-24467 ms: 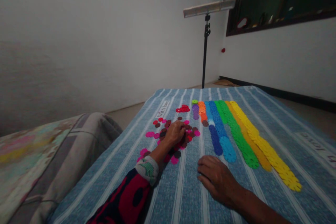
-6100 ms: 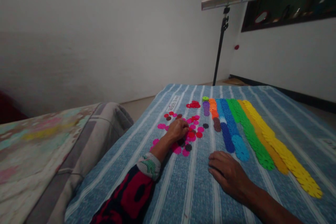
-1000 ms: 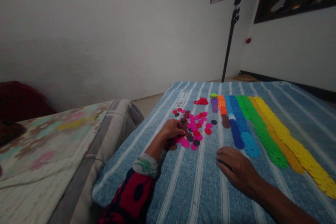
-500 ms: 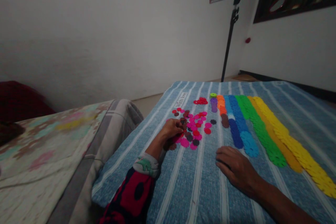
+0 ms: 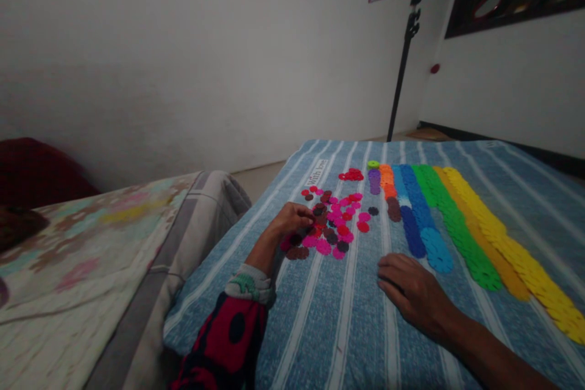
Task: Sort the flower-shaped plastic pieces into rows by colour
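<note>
A loose pile of flat notched discs [image 5: 336, 213], pink, red, brown and black, lies on the striped blue cloth [image 5: 320, 323]. At the pile's left edge is my left hand [image 5: 295, 217], its thumb and fingers pinched together over brown and dark discs. Whatever sits between the fingertips is too small to make out. My right hand [image 5: 406, 283] rests palm down on the cloth, fingers loosely bent and holding nothing. Ahead of it are overlapping rows of blue discs [image 5: 414, 234], with a short row of brown discs [image 5: 393, 209] beside them.
Long rows of green discs [image 5: 461, 237], orange-yellow discs [image 5: 489, 250] and yellow discs [image 5: 512, 250] run along the right. Red discs [image 5: 351, 175] cluster farther back. A floral-covered surface [image 5: 91, 256] stands at left, and a lamp stand [image 5: 402, 67] rises behind.
My left hand has drawn slightly left and up along the pile's edge, uncovering brown and pink discs near its wrist. My right hand stays in place. The view has shifted a little.
</note>
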{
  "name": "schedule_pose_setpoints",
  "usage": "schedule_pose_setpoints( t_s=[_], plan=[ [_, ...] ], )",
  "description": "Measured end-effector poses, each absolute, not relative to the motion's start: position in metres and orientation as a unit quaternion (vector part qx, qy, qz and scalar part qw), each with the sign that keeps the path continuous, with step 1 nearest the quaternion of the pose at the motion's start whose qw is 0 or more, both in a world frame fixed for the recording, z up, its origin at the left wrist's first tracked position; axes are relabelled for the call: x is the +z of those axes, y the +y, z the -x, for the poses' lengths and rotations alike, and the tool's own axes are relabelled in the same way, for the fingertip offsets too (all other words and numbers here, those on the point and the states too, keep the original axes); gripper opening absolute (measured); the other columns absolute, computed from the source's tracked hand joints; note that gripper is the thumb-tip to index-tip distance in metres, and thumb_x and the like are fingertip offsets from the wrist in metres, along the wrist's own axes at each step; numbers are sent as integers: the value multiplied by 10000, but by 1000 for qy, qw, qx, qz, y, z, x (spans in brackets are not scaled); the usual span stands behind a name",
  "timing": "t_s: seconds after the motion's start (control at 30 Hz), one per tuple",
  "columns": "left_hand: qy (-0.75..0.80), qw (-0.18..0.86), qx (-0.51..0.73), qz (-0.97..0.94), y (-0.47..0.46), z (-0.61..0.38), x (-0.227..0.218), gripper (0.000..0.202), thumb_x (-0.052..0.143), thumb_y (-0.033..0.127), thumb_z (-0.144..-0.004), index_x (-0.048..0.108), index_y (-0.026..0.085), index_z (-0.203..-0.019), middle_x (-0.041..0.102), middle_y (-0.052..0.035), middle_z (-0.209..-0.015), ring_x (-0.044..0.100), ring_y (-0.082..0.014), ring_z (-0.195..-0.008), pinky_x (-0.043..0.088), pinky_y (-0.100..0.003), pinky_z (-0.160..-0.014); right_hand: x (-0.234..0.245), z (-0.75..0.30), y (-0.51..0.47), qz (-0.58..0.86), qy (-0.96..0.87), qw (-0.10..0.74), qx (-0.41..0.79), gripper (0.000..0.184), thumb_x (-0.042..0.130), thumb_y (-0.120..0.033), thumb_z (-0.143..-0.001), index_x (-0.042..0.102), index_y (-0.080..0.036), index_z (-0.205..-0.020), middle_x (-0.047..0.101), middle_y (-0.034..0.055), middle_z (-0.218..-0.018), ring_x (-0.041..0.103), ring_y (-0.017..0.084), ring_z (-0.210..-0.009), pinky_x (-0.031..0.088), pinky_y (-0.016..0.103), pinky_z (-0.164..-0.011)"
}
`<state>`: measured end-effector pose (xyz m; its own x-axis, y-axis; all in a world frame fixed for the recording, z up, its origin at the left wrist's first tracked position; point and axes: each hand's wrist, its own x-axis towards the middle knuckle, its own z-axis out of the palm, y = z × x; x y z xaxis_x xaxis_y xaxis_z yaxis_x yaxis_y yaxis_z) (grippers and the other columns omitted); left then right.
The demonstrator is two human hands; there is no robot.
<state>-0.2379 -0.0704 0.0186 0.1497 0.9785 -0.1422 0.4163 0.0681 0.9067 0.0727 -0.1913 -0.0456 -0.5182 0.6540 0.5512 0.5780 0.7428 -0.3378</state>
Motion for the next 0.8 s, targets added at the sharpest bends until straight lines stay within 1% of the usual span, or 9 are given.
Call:
schedule_pose_setpoints(
  t_s=[0.17, 0.3, 0.43, 0.5, 0.67, 0.8],
  plan=[
    [560, 452, 311, -621, -72, 230, 23, 143, 720, 177, -567, 735, 129, -701, 716, -33, -677, 621, -148, -644, 497, -282, -664, -42, -72, -191, 351, -869, 344, 57, 164, 490, -135, -926, 642, -187, -893, 668, 78, -913, 636, 209, -872, 526, 382, -789],
    [555, 453, 290, -635, -72, 209, 30, 132, 725, 187, -600, 717, 121, -715, 689, -26, -668, 602, -136, -615, 482, -271, -630, -41, -72, -190, 355, -870, 337, 63, 147, 509, -129, -914, 639, -189, -885, 660, 73, -910, 628, 205, -866, 517, 371, -778],
    [519, 420, 254, -699, -66, 169, 31, 93, 679, 104, -618, 713, 120, -703, 677, -17, -662, 587, -123, -613, 471, -255, -632, -43, -71, -189, 362, -868, 333, 70, 133, 519, -120, -902, 631, -188, -882, 652, 73, -925, 611, 208, -880, 504, 380, -798],
    [492, 402, 240, -734, -59, 145, 28, 112, 651, 71, -622, 718, 118, -699, 684, -15, -667, 592, -124, -624, 470, -247, -638, -43, -70, -188, 365, -866, 332, 77, 125, 525, -114, -896, 625, -186, -873, 647, 71, -927, 602, 209, -888, 497, 379, -805],
    [459, 362, 199, -787, -39, 86, 14, 177, 626, 55, -633, 743, 131, -741, 727, -25, -727, 631, -147, -680, 478, -223, -624, -40, -68, -188, 378, -864, 320, 91, 109, 546, -106, -881, 610, -184, -842, 638, 54, -909, 587, 204, -881, 479, 369, -796],
    [444, 322, 203, -811, -26, 54, 1, 217, 586, 50, -654, 755, 138, -758, 735, -24, -746, 638, -143, -695, 476, -207, -625, -40, -67, -188, 379, -862, 324, 94, 102, 552, -110, -883, 608, -183, -839, 636, 54, -914, 580, 206, -889, 467, 368, -797]
  ],
)
